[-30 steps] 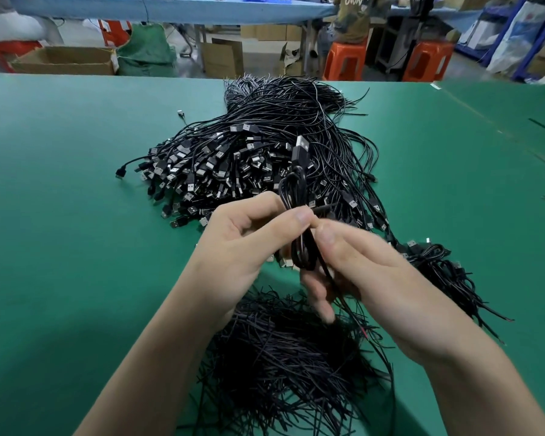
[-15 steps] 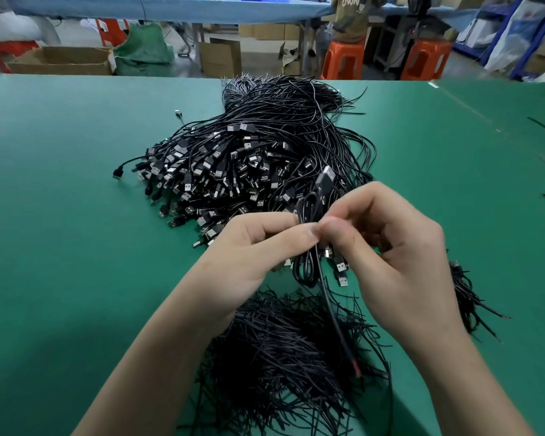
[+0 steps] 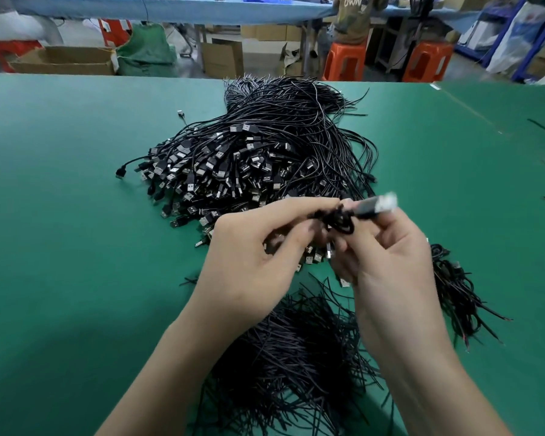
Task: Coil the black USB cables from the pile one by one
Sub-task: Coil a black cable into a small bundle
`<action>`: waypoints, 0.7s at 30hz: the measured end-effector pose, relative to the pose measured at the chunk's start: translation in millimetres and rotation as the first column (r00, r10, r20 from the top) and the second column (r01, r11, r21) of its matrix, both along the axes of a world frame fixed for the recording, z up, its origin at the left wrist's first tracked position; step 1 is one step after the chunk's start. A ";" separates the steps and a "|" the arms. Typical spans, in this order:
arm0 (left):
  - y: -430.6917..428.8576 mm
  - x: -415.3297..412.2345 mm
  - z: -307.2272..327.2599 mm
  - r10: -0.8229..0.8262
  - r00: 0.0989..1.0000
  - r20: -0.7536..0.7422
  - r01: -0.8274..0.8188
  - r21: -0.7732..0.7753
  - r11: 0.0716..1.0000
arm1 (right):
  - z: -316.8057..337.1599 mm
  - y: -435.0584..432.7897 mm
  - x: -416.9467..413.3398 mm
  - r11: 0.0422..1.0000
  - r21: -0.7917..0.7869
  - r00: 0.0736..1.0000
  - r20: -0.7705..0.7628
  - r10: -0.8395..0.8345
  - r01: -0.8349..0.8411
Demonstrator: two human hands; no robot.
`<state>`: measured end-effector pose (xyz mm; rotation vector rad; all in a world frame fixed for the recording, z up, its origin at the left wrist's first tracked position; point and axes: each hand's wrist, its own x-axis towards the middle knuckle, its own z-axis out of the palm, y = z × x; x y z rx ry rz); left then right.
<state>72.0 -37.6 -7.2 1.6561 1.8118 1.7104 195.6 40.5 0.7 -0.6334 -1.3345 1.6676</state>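
My left hand [image 3: 252, 256] and right hand [image 3: 387, 265] both pinch one small coiled cable [image 3: 339, 220]; winding looks nearly done, so next I'd secure the end.

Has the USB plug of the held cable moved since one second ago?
Yes: against the pile, the USB plug swung from upright to the right and nearer.

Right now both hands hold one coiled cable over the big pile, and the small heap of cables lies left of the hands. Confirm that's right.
Wrong in one respect: the small heap of cables lies right of the hands, not left; the head view shows it. The left hand and right hand do hold one coiled cable over the big pile.
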 end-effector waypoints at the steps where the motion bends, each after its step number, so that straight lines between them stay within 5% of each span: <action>1: -0.4 -1.7 0.6 -0.027 0.998 0.057 0.028 -0.004 1.000 | 1.6 0.4 0.9 0.995 0.094 0.998 0.034 -0.045 0.041; 6: -0.1 -2.8 8.5 -0.129 0.947 0.295 0.121 0.047 0.992 | 5.2 -2.4 1.7 0.930 0.352 0.986 0.089 -0.142 0.102; 12: 1.4 -7.7 6.1 -0.037 0.946 0.323 0.043 -0.009 0.999 | 7.3 2.7 1.5 0.992 0.112 0.999 0.020 0.048 -0.050; 17: -0.7 -3.3 9.4 0.064 0.997 -0.054 -0.061 0.044 0.997 | 2.4 6.1 3.3 0.994 -0.065 0.995 0.026 0.093 -0.091; 21: -1.6 -3.6 11.8 0.105 0.920 -0.377 -0.029 0.200 0.979 | 4.8 4.3 1.0 0.965 -0.222 0.990 -0.068 0.128 -0.140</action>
